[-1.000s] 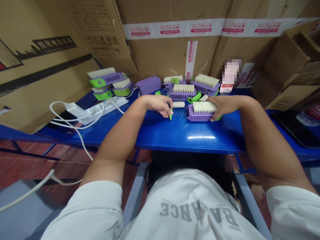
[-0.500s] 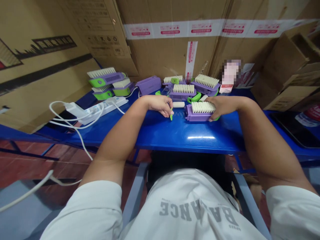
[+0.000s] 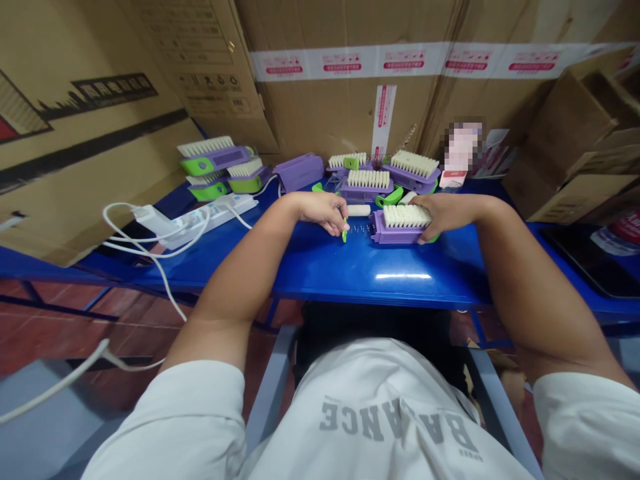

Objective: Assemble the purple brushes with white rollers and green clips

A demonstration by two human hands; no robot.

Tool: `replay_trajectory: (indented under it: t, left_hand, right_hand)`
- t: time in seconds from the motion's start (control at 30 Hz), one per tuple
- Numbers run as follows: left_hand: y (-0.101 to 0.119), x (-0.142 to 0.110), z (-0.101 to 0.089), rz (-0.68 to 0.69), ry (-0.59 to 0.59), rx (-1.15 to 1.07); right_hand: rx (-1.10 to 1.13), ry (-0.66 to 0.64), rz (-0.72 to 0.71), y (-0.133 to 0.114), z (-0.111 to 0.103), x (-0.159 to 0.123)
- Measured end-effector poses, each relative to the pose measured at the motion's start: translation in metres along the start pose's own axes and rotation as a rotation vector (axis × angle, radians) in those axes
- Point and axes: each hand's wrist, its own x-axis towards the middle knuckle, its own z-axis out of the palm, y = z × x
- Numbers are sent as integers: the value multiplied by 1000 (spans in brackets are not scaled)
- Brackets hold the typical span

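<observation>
My left hand (image 3: 323, 211) pinches a small green plastic piece (image 3: 345, 231) above the blue table. A thin coil spring (image 3: 360, 229) stretches across the gap between that piece and a purple scrubbing brush (image 3: 397, 235) with cream bristles facing up. My right hand (image 3: 443, 217) is wrapped around the right end of this brush, thumb on the near side, covering much of its green end. Just behind the spring lies a white cylindrical roller (image 3: 359, 210). A loose green handle part (image 3: 389, 197) rests behind the brush.
More purple brushes (image 3: 369, 180) stand along the back, with others stacked at left (image 3: 215, 160). A purple cover (image 3: 299, 172) sits between them. A white power strip (image 3: 210, 217) with cables is at left. Cardboard boxes (image 3: 325, 107) wall the back; a black phone-like slab (image 3: 585, 257) lies right.
</observation>
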Motion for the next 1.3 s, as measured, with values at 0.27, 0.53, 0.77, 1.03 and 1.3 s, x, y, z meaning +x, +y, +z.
replay_trajectory:
  t: [0.27, 0.53, 0.77, 1.03, 1.3]
  left_hand:
    - [-2, 2, 0, 10, 10, -53]
    - [-3, 4, 1, 34, 12, -56]
    - [-1, 2, 3, 27, 19, -81]
    - [1, 2, 5, 15, 43, -105]
    - [1, 4, 7, 22, 51, -115]
  right_hand:
    - [13, -2, -5, 2, 1, 0]
    - [-26, 1, -16, 2, 1, 1]
    - [-7, -5, 9, -2, 0, -1]
    - [-12, -2, -11, -1, 2, 0]
    - [3, 7, -29, 2, 2, 1]
